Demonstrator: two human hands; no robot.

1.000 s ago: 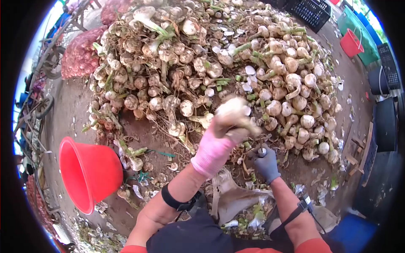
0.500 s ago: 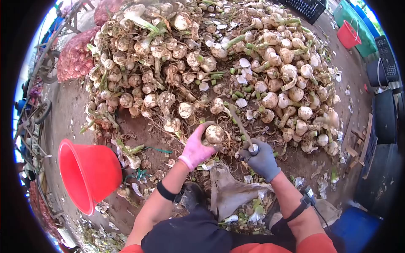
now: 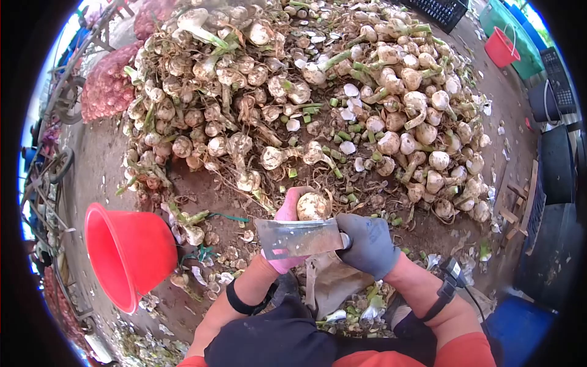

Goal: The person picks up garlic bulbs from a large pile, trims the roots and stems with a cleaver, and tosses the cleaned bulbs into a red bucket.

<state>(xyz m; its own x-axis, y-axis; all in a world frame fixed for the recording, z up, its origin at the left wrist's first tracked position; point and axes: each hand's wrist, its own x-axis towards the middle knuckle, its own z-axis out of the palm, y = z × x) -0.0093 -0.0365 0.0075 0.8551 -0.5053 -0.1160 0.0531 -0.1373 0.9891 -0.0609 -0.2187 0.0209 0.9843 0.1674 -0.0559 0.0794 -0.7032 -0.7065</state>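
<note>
My left hand [image 3: 288, 210], in a pink glove, is wrapped round a pale, soil-stained garlic bulb [image 3: 313, 207]. A cleaver [image 3: 301, 237] is in my right hand [image 3: 369, 246], which wears a grey glove and is closed round the handle. The broad blade lies sideways just below the bulb, in front of my left palm, and hides part of that hand. Behind both hands spreads a large heap of garlic bulbs [image 3: 391, 144] with stems and roots. Cut green stem pieces [image 3: 346, 136] and white skins [image 3: 347, 147] lie among them.
A red bucket [image 3: 137, 254] lies tilted on the ground at left. Filled red net bags [image 3: 109, 85] stand at the far left. A smaller red bucket [image 3: 501, 48], black crates [image 3: 441, 12] and a blue container [image 3: 516, 327] are around the right side. Cloth [image 3: 336, 282] lies near my knees.
My right hand has turned the cleaver from pointing away to lying flat across, near my left hand. The bulb in my left hand has moved slightly lower.
</note>
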